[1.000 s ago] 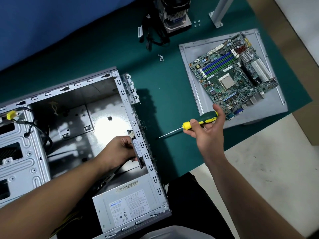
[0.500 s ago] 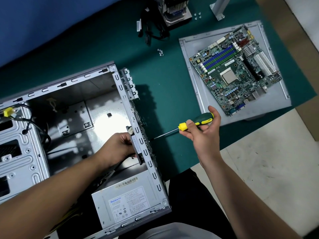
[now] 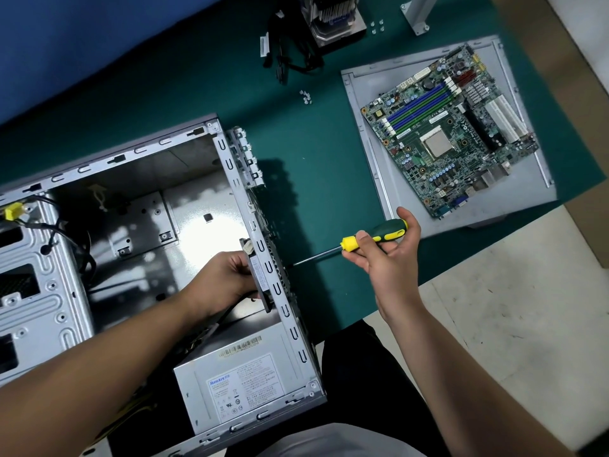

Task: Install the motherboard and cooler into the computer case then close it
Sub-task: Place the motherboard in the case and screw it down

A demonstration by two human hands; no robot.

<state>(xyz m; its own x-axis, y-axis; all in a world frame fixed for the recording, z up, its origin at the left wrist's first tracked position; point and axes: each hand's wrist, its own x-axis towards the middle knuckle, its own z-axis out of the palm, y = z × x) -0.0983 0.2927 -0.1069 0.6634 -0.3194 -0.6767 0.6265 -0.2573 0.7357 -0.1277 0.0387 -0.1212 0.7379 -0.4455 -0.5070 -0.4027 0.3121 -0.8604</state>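
Working early in the job: left hand (image 3: 227,278) grips a small part inside the open case (image 3: 138,159) rear wall, right hand (image 3: 385,255) clamps the screwdriver (image 3: 372,240) there, motherboard (image 3: 451,133) on the right, cooler (image 3: 336,18) far on the tabletop (image 3: 313,143), neither installed.

Green bench (image 3: 316,179). Open case (image 3: 138,179) on its side, near-left. Grey panel (image 3: 372,143) far-right w/ motherboard (image 3: 451,136) on top. Cooler (image 3: 336,21) at far edge, black cables (image 3: 290,64) just beside it. Two small screw clusters: one (image 3: 305,96) mid-bench, one (image 3: 377,27) near cooler. Metal bracket (image 3: 417,14) far-right.
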